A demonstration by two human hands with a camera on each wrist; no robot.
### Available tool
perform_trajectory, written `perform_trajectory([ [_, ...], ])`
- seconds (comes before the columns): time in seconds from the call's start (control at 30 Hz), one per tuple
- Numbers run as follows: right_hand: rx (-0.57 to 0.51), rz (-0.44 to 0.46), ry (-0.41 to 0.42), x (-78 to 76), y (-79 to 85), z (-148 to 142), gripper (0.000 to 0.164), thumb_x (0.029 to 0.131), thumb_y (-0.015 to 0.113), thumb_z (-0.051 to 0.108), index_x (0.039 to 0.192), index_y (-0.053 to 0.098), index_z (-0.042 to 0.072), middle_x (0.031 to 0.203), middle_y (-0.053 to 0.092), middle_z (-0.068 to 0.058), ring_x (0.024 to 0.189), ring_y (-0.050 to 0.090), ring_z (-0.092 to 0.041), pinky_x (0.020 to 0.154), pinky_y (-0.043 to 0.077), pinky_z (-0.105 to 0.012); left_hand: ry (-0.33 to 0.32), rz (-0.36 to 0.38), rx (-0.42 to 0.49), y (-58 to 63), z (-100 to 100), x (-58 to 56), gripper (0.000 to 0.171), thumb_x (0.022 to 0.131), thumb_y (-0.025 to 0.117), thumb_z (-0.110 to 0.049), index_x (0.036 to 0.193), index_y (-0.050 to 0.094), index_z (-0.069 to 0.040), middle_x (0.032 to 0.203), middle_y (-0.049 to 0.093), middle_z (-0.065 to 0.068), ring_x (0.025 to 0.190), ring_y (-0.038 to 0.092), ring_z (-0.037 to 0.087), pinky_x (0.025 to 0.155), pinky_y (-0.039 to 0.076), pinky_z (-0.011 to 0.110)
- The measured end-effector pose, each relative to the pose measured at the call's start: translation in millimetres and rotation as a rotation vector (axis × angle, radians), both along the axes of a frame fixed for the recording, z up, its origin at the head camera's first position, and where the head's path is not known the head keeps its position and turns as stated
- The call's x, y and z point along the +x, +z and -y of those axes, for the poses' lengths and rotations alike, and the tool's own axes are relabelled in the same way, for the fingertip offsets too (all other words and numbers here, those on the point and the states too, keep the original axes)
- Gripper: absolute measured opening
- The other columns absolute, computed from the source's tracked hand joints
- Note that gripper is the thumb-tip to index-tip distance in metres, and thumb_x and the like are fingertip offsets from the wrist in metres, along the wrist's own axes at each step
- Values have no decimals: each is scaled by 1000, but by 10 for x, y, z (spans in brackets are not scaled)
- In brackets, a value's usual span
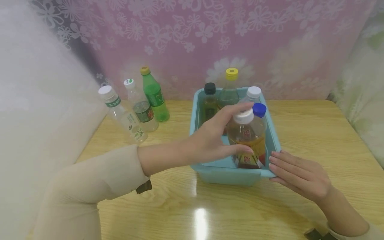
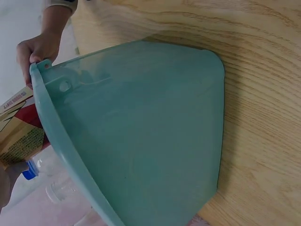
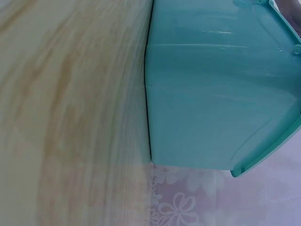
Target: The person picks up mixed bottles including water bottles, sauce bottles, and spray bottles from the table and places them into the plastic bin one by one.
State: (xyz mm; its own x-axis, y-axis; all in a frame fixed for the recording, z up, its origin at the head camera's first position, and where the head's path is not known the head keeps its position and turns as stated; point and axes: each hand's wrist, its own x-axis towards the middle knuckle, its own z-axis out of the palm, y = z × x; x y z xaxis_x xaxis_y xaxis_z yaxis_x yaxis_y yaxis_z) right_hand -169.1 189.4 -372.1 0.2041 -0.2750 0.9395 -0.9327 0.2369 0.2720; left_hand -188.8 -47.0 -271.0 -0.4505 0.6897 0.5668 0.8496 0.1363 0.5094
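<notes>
My left hand (image 1: pixel 213 138) reaches over a light blue plastic bin (image 1: pixel 228 179) and grips a white-capped drink bottle (image 1: pixel 244 135) at the bin's near right corner. The thumb lies along the near side and the fingers go round the far side. The bottle's red and tan label (image 2: pixel 26 134) shows above the rim in the left wrist view. At the same corner my right hand (image 1: pixel 303 173) holds the bin's rim, fingers over the edge. Behind the gripped bottle stand a blue-capped bottle (image 1: pixel 259 110), a white-capped clear bottle (image 1: pixel 253 93), a yellow-capped bottle (image 1: pixel 229 95) and a black-capped bottle (image 1: pixel 210 100).
Left of the bin, on the wooden table (image 1: pixel 168 213), stand a tall clear bottle (image 1: pixel 123 116) with a white cap, a clear bottle (image 1: pixel 144 113) with a dark label and a green bottle (image 1: pixel 155 95). A pink floral cloth (image 1: pixel 180 53) hangs behind the table.
</notes>
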Motion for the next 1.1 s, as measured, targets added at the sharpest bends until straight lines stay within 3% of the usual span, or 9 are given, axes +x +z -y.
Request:
perform_trajectory([
  [0.33, -32, -30, -1, 29, 107, 55, 22, 90, 64, 15, 101, 72, -2, 101, 71, -15, 103, 66, -22, 93, 50, -26, -9, 118, -137, -116, -164, 17, 80, 78, 79, -19, 137, 27, -5, 135, 44, 11, 122, 44, 12, 104, 33, 14],
  [0.57, -44, -34, 24, 12, 92, 89, 21, 90, 65, 14, 100, 72, -3, 100, 71, -16, 102, 66, -23, 92, 50, -27, 7, 227, -226, -223, -218, 18, 75, 82, 75, -20, 139, 29, -5, 139, 42, 9, 127, 42, 11, 105, 31, 13],
  [0.8, -46, -30, 29, -14, 24, 68, 21, 88, 67, 15, 97, 73, -3, 96, 72, -17, 98, 68, -24, 90, 52, -28, -68, 312, -200, -348, -212, -19, 48, 92, 61, -13, 131, 36, -3, 122, 51, 5, 104, 55, 8, 86, 46, 10],
  [1.1, -42, -26, 27, -9, 40, 52, 21, 89, 66, 15, 98, 73, -3, 97, 71, -17, 100, 67, -24, 91, 52, -28, -12, 270, -345, -413, -304, -42, 44, 95, 57, -20, 132, 37, -7, 127, 50, 2, 112, 49, 3, 96, 36, 8],
])
